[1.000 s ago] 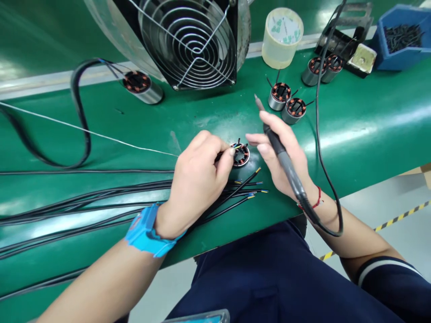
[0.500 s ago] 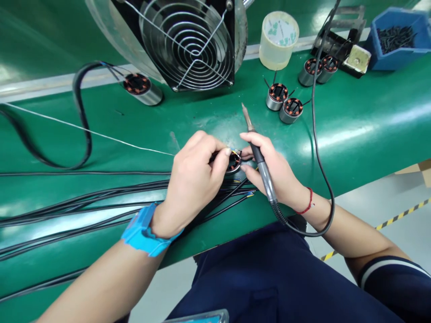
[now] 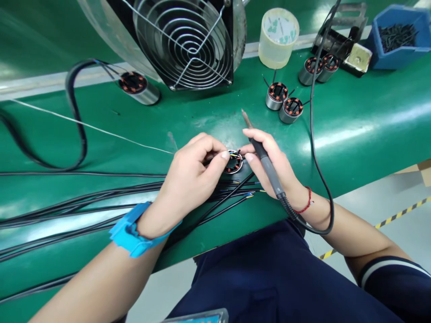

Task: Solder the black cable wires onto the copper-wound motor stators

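Observation:
A motor stator (image 3: 235,168), a metal ring with copper windings inside, sits on the bench between my hands. At its upper left rim, my left hand (image 3: 198,168) pinches thin coloured wires (image 3: 232,154) between thumb and forefinger; their other ends are hidden. A thin solder wire (image 3: 134,142) runs from the left to behind that hand. My right hand (image 3: 274,163) is closed around a soldering iron (image 3: 267,166), whose tip points up and away from the stator. Its fingertips are close beside the stator's right rim; whether they touch it is unclear.
Several black cables (image 3: 84,194) with bared coloured ends lie across the left. A fan (image 3: 191,51) stands behind. One stator with a cable (image 3: 144,92) is beside it; more stators (image 3: 291,111) stand at right, near a tape roll (image 3: 278,42) and a blue bin (image 3: 387,56).
My right thumb and fingers have drawn slightly right, and the iron's tip has dropped a little. My left hand has shifted slightly, so more of the stator shows. The view has moved slightly.

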`<state>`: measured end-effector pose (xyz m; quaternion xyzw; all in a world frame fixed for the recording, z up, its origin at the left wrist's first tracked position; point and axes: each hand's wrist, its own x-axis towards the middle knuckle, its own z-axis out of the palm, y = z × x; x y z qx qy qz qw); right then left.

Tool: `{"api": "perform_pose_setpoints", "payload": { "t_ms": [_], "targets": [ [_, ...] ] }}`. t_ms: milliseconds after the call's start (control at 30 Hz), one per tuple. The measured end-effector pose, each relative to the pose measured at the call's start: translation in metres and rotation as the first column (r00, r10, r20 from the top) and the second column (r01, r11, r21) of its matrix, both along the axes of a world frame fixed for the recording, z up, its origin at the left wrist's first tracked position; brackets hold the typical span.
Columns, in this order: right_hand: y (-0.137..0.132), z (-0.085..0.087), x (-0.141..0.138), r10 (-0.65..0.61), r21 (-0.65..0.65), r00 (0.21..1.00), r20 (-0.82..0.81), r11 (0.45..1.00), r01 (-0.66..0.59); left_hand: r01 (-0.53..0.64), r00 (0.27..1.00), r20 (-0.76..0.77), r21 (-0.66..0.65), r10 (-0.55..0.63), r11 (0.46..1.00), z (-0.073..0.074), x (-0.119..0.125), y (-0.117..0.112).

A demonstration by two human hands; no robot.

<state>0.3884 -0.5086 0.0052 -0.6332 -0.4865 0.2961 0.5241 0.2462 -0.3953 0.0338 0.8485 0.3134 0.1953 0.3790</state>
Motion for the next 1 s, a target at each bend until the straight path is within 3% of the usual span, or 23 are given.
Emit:
{"api": "perform_pose_setpoints", "payload": {
  "t_ms": [233, 400, 600, 833, 1000],
  "targets": [
    [0.006, -0.013, -0.001, 0.036, 0.006, 0.997, -0.069, 0.999, -0.036, -0.041, 0.999, 0.018, -0.072, 0.042, 0.997, -0.001, 0.0, 0.0],
    [0.008, -0.016, -0.004, 0.027, 0.042, 0.991, 0.134, 0.999, -0.033, -0.025, 0.998, 0.062, -0.091, 0.03, 0.996, -0.005, 0.001, -0.001],
    [0.001, 0.003, 0.0, -0.073, 0.124, 0.95, 0.305, 0.992, 0.036, -0.057, 0.997, 0.046, -0.078, 0.06, 0.995, -0.004, 0.003, -0.003],
    [-0.026, 0.009, 0.002, -0.335, 0.43, 0.894, 0.298, 0.883, 0.188, -0.059, 0.996, 0.07, 0.012, 0.058, 0.998, -0.006, 0.004, -0.006],
    [-0.03, 0.005, 0.001, -0.382, 0.568, 0.878, 0.288, 0.807, 0.165, -0.058, 0.989, 0.143, 0.167, 0.035, 0.984, -0.005, 0.005, -0.01]
  ]
}}
